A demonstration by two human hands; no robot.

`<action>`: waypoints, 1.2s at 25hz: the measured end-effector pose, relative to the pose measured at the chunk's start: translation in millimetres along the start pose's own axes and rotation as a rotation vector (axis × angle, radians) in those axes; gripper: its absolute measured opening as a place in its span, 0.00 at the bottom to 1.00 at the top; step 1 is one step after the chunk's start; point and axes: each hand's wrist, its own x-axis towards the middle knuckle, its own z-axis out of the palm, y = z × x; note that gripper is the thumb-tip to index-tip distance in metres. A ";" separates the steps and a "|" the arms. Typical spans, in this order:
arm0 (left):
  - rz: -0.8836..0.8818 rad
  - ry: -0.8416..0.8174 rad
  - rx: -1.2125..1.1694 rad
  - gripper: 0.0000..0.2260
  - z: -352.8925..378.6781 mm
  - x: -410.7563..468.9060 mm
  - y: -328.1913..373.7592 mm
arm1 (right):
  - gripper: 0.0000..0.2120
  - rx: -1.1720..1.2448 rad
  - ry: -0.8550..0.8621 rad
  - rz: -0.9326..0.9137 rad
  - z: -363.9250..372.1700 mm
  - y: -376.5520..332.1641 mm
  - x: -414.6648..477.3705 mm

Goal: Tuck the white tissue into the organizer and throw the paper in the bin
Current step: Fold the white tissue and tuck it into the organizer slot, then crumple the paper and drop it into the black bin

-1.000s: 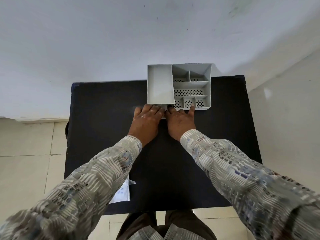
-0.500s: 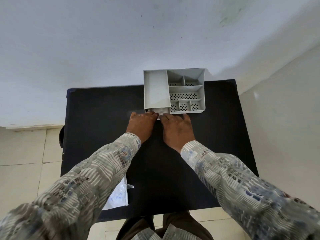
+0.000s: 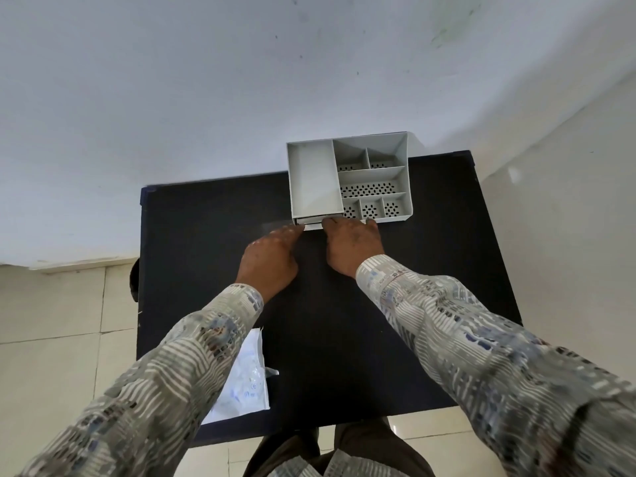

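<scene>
A grey organizer (image 3: 315, 177) with several compartments stands at the far edge of the black table (image 3: 206, 235). A thin white strip, the white tissue (image 3: 311, 224), shows at the base of the organizer's front wall, under the large left compartment. My right hand (image 3: 351, 247) lies flat with its fingertips on the strip's right end. My left hand (image 3: 272, 258), motion-blurred, has its fingertips at the strip's left end and holds nothing that I can see. A crumpled white paper wrapper (image 3: 244, 376) lies at the table's near left edge, partly hidden by my left sleeve.
A pale wall rises right behind the table and a second wall runs along the right. Beige floor tiles (image 3: 51, 321) lie to the left. No bin is in view. My legs are below the table's near edge.
My left hand has slid a little left and back from the organizer's front, baring more of the white strip between my hands. My right hand stays at the strip.
</scene>
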 end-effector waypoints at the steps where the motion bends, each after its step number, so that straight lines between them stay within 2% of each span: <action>1: -0.010 -0.022 -0.013 0.30 0.3 -1.9 -1.6 | 0.21 -0.005 -0.007 0.002 -2.2 -0.3 1.0; 7: -0.146 -0.066 -0.191 0.25 3.3 -21.9 -16.9 | 0.24 0.043 -0.042 0.040 -0.5 -7.9 -3.8; 11: -0.299 -0.040 -0.307 0.28 11.9 -62.2 -45.6 | 0.31 0.121 -0.121 -0.105 15.2 -43.0 -29.7; 14: -0.418 -0.014 -0.304 0.32 26.2 -103.7 -76.1 | 0.34 0.212 -0.181 -0.174 33.1 -77.9 -46.9; 17: -0.561 -0.030 -0.344 0.36 44.4 -150.5 -104.3 | 0.32 0.290 -0.308 -0.186 57.2 -113.8 -55.2; 20: -0.701 -0.069 -0.308 0.42 65.5 -191.0 -125.7 | 0.30 0.241 -0.450 -0.157 83.6 -144.1 -59.2; 24: -0.828 -0.142 -0.359 0.48 84.6 -219.2 -138.2 | 0.22 0.122 -0.458 -0.121 109.8 -175.1 -67.9; 27: -0.718 -0.159 -0.385 0.47 87.4 -221.2 -145.4 | 0.18 0.299 -0.543 -0.086 121.4 -193.6 -72.4; 29: -0.684 -0.151 -0.506 0.46 84.6 -219.5 -152.1 | 0.14 0.571 -0.605 -0.014 124.4 -201.2 -79.2; 30: -0.697 -0.132 -0.639 0.44 81.6 -219.7 -155.8 | 0.11 0.781 -0.625 0.075 122.1 -204.2 -83.7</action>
